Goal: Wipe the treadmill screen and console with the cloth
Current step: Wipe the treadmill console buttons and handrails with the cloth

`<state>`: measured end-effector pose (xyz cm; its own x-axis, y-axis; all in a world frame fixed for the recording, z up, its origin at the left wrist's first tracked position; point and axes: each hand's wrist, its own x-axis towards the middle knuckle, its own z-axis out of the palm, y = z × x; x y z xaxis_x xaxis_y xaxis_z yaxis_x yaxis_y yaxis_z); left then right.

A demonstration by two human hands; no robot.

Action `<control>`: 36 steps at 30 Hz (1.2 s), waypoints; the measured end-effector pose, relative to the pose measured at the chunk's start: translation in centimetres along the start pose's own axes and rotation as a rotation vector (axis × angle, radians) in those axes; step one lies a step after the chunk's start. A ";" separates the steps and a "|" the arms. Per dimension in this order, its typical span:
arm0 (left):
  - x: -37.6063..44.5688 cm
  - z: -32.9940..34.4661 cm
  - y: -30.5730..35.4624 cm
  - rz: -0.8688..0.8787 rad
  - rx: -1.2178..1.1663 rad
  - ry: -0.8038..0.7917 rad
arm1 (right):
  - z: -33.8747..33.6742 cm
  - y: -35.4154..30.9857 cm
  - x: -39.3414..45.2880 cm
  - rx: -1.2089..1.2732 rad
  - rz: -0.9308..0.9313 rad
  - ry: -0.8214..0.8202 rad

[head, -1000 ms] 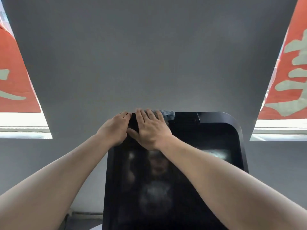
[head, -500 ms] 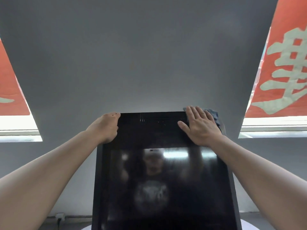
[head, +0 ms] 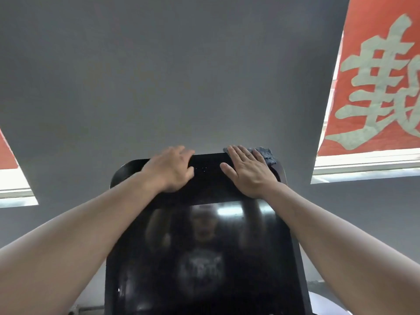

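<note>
The treadmill's glossy black screen (head: pixel 204 258) fills the lower middle of the head view and mirrors a person. My right hand (head: pixel 248 171) lies flat with straight fingers on the grey cloth (head: pixel 267 154), pressing it against the screen's top right corner. Most of the cloth is hidden under the palm. My left hand (head: pixel 172 167) curls its fingers over the top edge of the screen, left of the middle. The console below the screen is out of view.
A plain grey wall (head: pixel 181 76) rises behind the screen. Bright windows with red banners bearing pale characters stand at the right (head: pixel 375 87) and the far left (head: pixel 6 155).
My left hand has slid right along the top edge, from the left corner toward the middle. My right hand stays at the top right corner on the cloth. The view has shifted.
</note>
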<state>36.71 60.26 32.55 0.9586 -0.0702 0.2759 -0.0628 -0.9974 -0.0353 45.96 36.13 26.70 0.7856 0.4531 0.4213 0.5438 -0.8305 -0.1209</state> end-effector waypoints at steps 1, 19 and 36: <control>0.9 0.3 2.3 0.076 0.007 0.001 | 0.0 1.0 -0.4 -0.017 0.008 0.015; 8.6 1.0 16.1 0.131 0.375 -0.001 | 9.3 6.0 -18.7 0.370 0.301 0.191; 8.6 1.7 16.2 0.118 0.403 0.058 | 5.2 6.3 -8.6 0.155 0.243 0.192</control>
<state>44.43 43.51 32.74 0.9333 -0.1959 0.3010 -0.0466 -0.8971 -0.4394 44.14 28.71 17.62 0.8358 0.1672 0.5230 0.3978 -0.8409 -0.3669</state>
